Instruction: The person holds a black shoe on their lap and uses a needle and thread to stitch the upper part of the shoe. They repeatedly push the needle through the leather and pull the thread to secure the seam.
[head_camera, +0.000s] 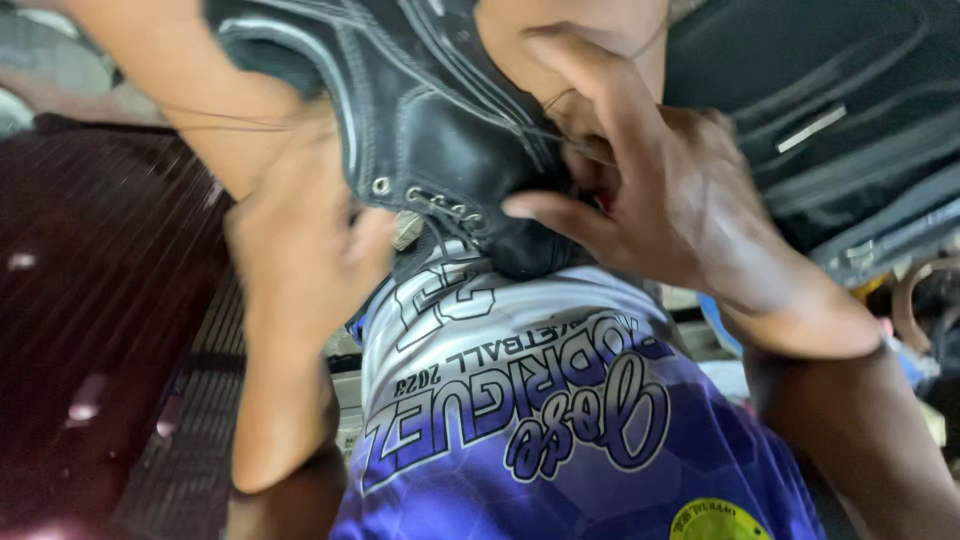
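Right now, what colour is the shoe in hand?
Black leather shoe with pale stitching and metal eyelets; head view.

shirt: purple-blue jersey, white panel, printed lettering | yellow round badge | arms bare, no sleeves

Down at the bottom edge of my purple jersey I see a round yellow badge, part cut off. No packages, signs or screens show anywhere around me here.

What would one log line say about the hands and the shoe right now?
left hand: grips black shoe | right hand: fingers on the shoe's toe end | thin thread: runs across left | shoe above purple shirt
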